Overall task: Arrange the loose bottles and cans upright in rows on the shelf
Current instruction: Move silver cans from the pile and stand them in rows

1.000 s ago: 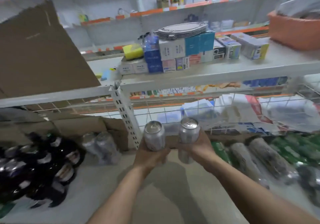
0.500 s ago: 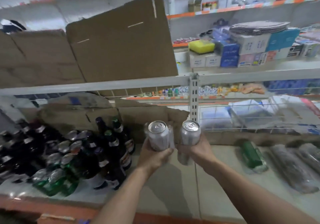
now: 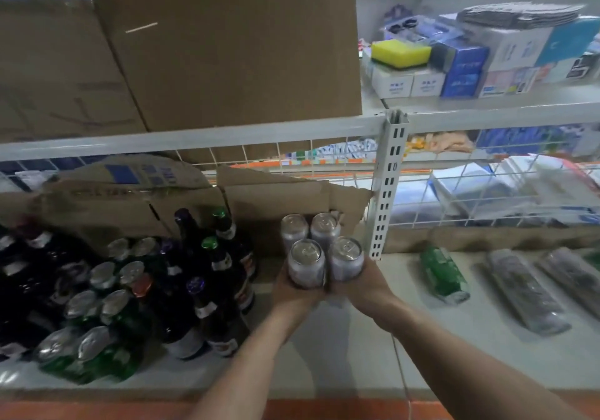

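Note:
My left hand [image 3: 293,293] grips a silver can [image 3: 306,262] held upright. Beside it, my right hand [image 3: 367,286] grips a second silver can [image 3: 346,258]. Both cans are just in front of two more silver cans [image 3: 310,229] that stand upright at the back of the white shelf [image 3: 350,348], against torn cardboard. Whether the held cans touch the shelf is hidden by my hands. To the left stand dark bottles [image 3: 201,276] and green cans [image 3: 94,351] with silver tops.
A green can pack [image 3: 443,273] and wrapped grey can packs [image 3: 526,289] lie flat on the shelf to the right of the white slotted post [image 3: 386,192]. Large cardboard boxes [image 3: 227,46] sit on the upper shelf. A wire grid backs the shelf.
The view has swung left and closer. My hands have carried the two cans forward and down, up to two cans standing by the cardboard.

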A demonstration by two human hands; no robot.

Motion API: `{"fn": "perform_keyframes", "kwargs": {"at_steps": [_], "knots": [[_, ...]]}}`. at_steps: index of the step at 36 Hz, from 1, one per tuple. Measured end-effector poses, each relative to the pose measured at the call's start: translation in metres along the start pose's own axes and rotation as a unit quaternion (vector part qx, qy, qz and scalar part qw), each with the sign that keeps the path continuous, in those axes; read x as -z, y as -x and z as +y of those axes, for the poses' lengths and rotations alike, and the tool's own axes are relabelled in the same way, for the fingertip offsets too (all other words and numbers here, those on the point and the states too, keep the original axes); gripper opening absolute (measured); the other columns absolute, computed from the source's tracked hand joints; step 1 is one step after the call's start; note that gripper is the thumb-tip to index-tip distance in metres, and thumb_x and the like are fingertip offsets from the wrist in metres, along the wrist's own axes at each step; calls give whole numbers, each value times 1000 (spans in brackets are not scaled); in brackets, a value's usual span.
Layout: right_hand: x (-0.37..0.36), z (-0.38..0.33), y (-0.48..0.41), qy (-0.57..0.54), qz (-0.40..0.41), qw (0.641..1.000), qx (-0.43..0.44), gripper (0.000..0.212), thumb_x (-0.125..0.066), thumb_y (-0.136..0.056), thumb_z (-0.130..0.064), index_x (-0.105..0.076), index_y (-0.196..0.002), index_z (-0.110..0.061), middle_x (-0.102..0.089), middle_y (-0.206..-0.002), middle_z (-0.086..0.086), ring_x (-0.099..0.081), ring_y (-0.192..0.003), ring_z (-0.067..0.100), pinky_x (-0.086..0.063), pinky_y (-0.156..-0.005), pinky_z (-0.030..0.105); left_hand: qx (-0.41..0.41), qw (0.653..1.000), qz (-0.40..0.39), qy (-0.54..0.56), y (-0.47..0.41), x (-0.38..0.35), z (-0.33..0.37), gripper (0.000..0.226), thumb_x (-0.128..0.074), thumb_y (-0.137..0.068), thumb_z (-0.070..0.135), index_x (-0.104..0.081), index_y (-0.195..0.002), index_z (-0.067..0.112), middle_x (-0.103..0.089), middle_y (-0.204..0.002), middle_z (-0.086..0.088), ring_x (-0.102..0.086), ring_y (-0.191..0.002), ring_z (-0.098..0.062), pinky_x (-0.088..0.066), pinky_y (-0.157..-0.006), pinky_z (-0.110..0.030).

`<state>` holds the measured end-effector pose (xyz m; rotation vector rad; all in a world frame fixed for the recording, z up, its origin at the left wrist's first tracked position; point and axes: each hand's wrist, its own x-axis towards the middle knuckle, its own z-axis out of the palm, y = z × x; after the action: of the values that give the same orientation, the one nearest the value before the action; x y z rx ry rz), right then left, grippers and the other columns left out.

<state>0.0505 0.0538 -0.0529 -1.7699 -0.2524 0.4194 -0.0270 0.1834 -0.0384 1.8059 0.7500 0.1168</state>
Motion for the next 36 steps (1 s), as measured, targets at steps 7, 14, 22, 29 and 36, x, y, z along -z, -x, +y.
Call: {"fn": "perform_keyframes", "kwargs": {"at_steps": [7,14,22,29,36], "knots": [[-8,14,-20,-13,-8,999,42,41,-82,-62,11,-76,-96,-10,-80,-95,1,-74,-88,11,-61,-70,27,47,998,26,-13,-30,1,-35,65,-96,-43,41,-68,-97,16,-78,-82,-5,-72,-68,-16,-58,-62,-34],[-15,20,-31,-37,-27,997,54,39,-75,-64,19,-73,-85,-14,-76,-85,-7,-69,-79,4,-56,-65,23,26,997,35,-61,-51,-4,-49,48,-82,-56,50,-67,-91,22,-75,-87,0,-73,-84,-24,-60,-77,-39],[-21,31,-39,-17,-40,997,59,33,-73,-68,11,-71,-95,-7,-76,-96,12,-75,-93,22,-64,-76,51,36,996,25,-72,-58,-4,-51,31,-73,-47,42,-68,-68,20,-64,-56,4,-63,-55,-21,-50,-51,-35],[-21,38,-42,-15,-20,998,59,34,-77,-64,5,-68,-94,-8,-76,-93,14,-75,-91,35,-61,-74,60,61,998,-24,5,-52,-5,-50,16,-74,-60,27,-68,-67,14,-54,-58,9,-46,-58,-12,-37,-57,-26],[-22,40,-42,3,-24,997,69,30,-79,-67,0,-72,-95,-10,-77,-91,9,-76,-90,31,-62,-73,55,71,997,-26,33,-49,-3,-47,25,-73,-57,24,-71,-77,10,-60,-66,4,-54,-65,-13,-42,-59,-25]]}}
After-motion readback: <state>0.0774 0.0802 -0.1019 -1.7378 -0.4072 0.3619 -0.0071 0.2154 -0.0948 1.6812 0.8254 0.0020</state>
